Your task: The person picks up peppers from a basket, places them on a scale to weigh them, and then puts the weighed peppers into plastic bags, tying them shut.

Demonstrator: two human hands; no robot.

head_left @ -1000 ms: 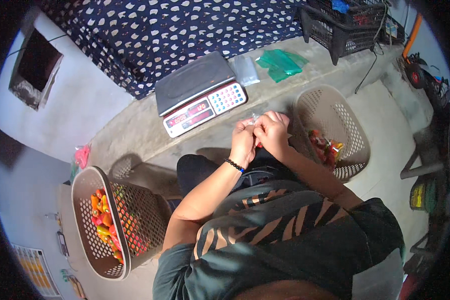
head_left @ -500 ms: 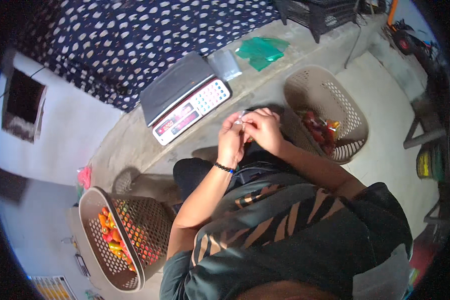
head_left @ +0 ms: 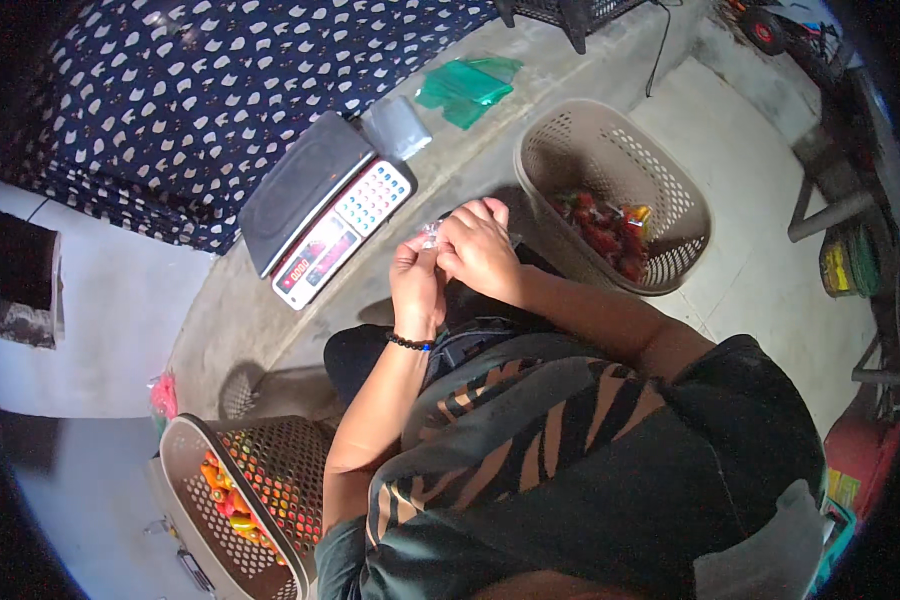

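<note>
Crumpled piece of clear, shiny, thin plastic film (head_left: 430, 231) held between the hands, in front of the lap. Left hand (head_left: 416, 290) pinches it between thumb and fingertips; right hand (head_left: 483, 255) closes in over it, fingers bent, close against the left fingertips. Whether the right grips film too, cannot tell. Risk, in my judgement: film this thin could tear if the hands pull unevenly, or slip if the left pinch loosens, the more so as little of it is gathered in the fingertips. Anything hung below would then drop toward the lap; the knuckles hide whether there is any load. Direction: the small visible end pokes away from the body, toward the white-fronted electronic scale with dark platter (head_left: 305, 190), ahead and left of the hands on the grey concrete surface (head_left: 215, 315). Long axis of the film not readable, most being covered. Right of the hands, a beige perforated plastic basket (head_left: 590, 150) with glossy-wrapped red and yellow produce (head_left: 610, 240); behind and left, a similar brown-beige perforated basket (head_left: 310, 440) with loose orange, red and yellow peppers (head_left: 238, 508).
</note>
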